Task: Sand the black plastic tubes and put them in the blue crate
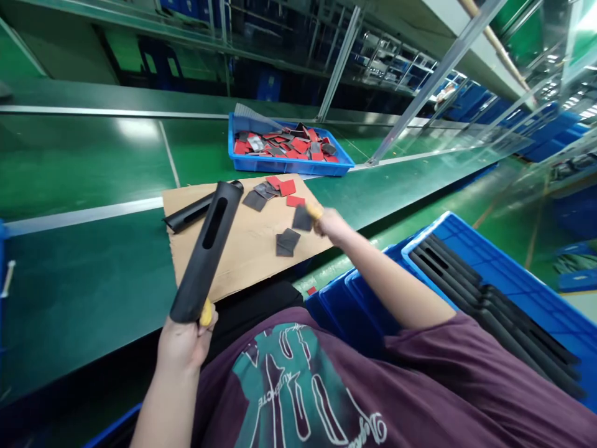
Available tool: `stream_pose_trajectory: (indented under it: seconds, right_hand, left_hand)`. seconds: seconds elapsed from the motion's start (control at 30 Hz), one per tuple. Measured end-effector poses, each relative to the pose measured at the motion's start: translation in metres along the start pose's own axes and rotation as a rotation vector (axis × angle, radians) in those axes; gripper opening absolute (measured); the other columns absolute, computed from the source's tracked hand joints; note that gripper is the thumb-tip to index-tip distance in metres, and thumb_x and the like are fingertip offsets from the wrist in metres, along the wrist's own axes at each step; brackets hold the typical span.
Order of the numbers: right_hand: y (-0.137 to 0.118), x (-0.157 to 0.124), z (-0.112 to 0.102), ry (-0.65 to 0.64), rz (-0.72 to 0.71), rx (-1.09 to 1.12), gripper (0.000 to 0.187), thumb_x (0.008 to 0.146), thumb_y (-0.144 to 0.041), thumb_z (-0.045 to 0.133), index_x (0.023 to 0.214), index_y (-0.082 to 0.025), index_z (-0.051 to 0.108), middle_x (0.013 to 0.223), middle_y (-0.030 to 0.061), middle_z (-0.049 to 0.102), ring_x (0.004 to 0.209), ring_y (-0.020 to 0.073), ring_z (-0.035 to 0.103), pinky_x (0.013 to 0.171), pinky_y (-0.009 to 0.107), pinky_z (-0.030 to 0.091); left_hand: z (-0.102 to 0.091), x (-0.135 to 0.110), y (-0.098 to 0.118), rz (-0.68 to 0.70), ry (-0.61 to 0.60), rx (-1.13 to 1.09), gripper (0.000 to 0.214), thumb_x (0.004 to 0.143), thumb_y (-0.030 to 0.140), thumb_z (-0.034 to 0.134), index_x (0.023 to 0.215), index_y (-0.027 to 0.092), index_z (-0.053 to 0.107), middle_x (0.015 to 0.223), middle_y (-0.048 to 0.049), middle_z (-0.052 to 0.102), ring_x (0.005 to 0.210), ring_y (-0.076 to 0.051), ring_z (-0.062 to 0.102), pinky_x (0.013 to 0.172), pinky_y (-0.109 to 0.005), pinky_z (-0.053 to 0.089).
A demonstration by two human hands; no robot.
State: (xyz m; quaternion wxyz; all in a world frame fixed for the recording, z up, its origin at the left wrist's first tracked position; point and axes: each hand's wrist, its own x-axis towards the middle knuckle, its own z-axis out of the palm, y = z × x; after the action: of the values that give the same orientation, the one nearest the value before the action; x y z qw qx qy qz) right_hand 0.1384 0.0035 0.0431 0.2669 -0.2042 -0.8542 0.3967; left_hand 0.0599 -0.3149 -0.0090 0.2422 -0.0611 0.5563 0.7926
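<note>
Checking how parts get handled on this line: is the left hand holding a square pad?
No, the left hand grips a long black slotted tube, raised above the cardboard sheet.

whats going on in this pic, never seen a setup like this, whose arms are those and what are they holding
This picture comes from a camera worn on a person's head, so the arms are that person's own. The left hand grips a black slotted tube. The right hand is at a dark square pad. Below them, a cardboard sheet lies on a long green work surface. Beyond it, a blue tray holds red and dark pads. At right, a blue crate holds stacked black tubes.
</note>
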Motion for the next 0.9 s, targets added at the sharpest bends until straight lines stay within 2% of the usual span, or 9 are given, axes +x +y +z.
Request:
stream_pose_trajectory:
  seconds: [0.07,0.13,0.23,0.37,0.5,0.6,0.7,0.8,0.9]
  right_hand:
    - [0.018,-0.010,0.017,-0.024,0.054,-0.066,0.064,0.079,-0.083,0.053,0.064,-0.021,0.060,0.043,-0.0040,0.043,0.038,0.0104,0.039,0.038,0.028,0.035]
    - [0.023,-0.018,0.012,0.007,0.091,-0.114,0.062,0.077,-0.081,0.058,0.076,-0.019,0.067,0.054,0.0004,0.057,0.045,0.0132,0.047,0.045,0.032,0.044]
    - [0.005,-0.035,-0.017,0.001,-0.077,-0.276,0.061,0.071,-0.065,0.077,0.113,-0.021,0.072,0.106,0.0114,0.073,0.086,0.0255,0.065,0.081,0.048,0.055]
    - [-0.030,-0.064,-0.040,-0.258,-0.626,-0.743,0.055,0.081,-0.041,0.077,0.133,-0.031,0.064,0.149,0.0115,0.057,0.139,0.0379,0.045,0.115,0.064,0.031]
    - [-0.044,-0.083,-0.048,-0.445,-0.663,-0.905,0.043,0.089,-0.025,0.063,0.132,-0.024,0.063,0.126,0.0130,0.072,0.129,0.0317,0.056,0.118,0.069,0.019]
    - [-0.042,-0.087,-0.077,-0.480,-0.520,-0.941,0.045,0.085,-0.026,0.064,0.129,-0.022,0.064,0.114,0.0125,0.076,0.122,0.0316,0.060,0.116,0.072,0.019]
    - [-0.026,-0.093,-0.143,-0.303,-0.270,-1.025,0.047,0.079,-0.029,0.067,0.125,-0.022,0.067,0.119,0.0126,0.073,0.123,0.0341,0.060,0.117,0.070,0.022]
    - [-0.004,-0.124,-0.232,0.005,0.177,-1.089,0.053,0.070,-0.030,0.073,0.121,-0.016,0.070,0.122,0.0154,0.071,0.120,0.0365,0.060,0.114,0.059,0.036]
    - [0.014,-0.184,-0.303,0.197,0.764,-0.947,0.057,0.064,-0.032,0.080,0.118,-0.017,0.071,0.124,0.0118,0.069,0.120,0.0338,0.061,0.106,0.044,0.049]
  left_hand:
    - [-0.001,-0.001,-0.002,0.011,0.004,0.048,0.027,0.041,0.024,0.069,0.044,0.020,0.042,0.035,0.0078,0.036,0.034,-0.003,0.027,0.037,-0.018,0.025]
    - [0.000,-0.001,-0.005,0.021,0.015,0.099,0.014,0.039,0.019,0.059,0.044,0.019,0.046,0.035,0.0072,0.039,0.035,-0.004,0.031,0.037,-0.017,0.024]
    - [0.015,0.000,-0.013,0.008,-0.044,0.186,0.012,0.036,0.019,0.050,0.049,0.019,0.052,0.038,0.0065,0.043,0.037,-0.005,0.037,0.038,-0.016,0.023]
    - [0.059,-0.007,-0.021,-0.088,-0.293,0.297,0.015,0.043,0.027,0.051,0.053,0.019,0.057,0.037,0.0037,0.047,0.036,-0.007,0.038,0.037,-0.018,0.023]
    - [0.098,-0.016,-0.018,-0.181,-0.561,0.386,0.012,0.049,0.031,0.056,0.053,0.020,0.055,0.036,0.0042,0.045,0.035,-0.007,0.036,0.038,-0.019,0.021]
    - [0.112,-0.014,-0.014,-0.242,-0.795,0.479,0.026,0.056,0.043,0.066,0.060,0.018,0.059,0.040,0.0016,0.052,0.035,-0.006,0.035,0.039,-0.020,0.023]
    - [0.117,0.001,-0.019,-0.243,-0.930,0.616,0.047,0.061,0.060,0.069,0.080,0.016,0.065,0.049,-0.0008,0.061,0.040,-0.008,0.039,0.043,-0.022,0.029]
    - [0.117,0.024,-0.033,-0.159,-0.776,0.707,0.054,0.050,0.056,0.071,0.086,0.017,0.064,0.050,0.0010,0.062,0.043,-0.010,0.041,0.045,-0.023,0.031]
    - [0.111,0.047,-0.048,-0.046,-0.677,0.839,0.046,0.046,0.048,0.066,0.083,0.020,0.063,0.057,-0.0011,0.068,0.046,-0.013,0.051,0.046,-0.025,0.038]
